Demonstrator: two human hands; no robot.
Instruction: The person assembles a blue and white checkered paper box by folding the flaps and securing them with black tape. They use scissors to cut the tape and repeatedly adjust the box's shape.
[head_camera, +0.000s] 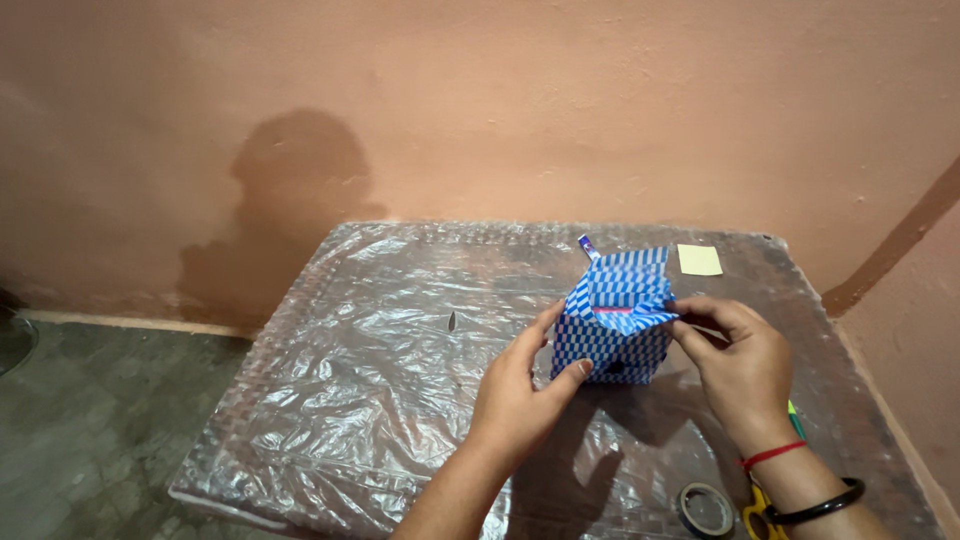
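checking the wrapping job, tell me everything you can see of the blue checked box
The blue checked box is a small cube-like parcel covered in blue-and-white checked paper, standing upright on the plastic-covered table. Its top flaps are unsealed and partly folded, with a pink strip showing inside. A dark round spot marks the front face. The left hand steadies its left side; the right hand pinches the right flap.

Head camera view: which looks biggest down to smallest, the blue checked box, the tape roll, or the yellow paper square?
1. Blue checked box, clearly largest.
2. Tape roll.
3. Yellow paper square.
The last two look close; the tape lies nearer the camera, so their order is unsure.
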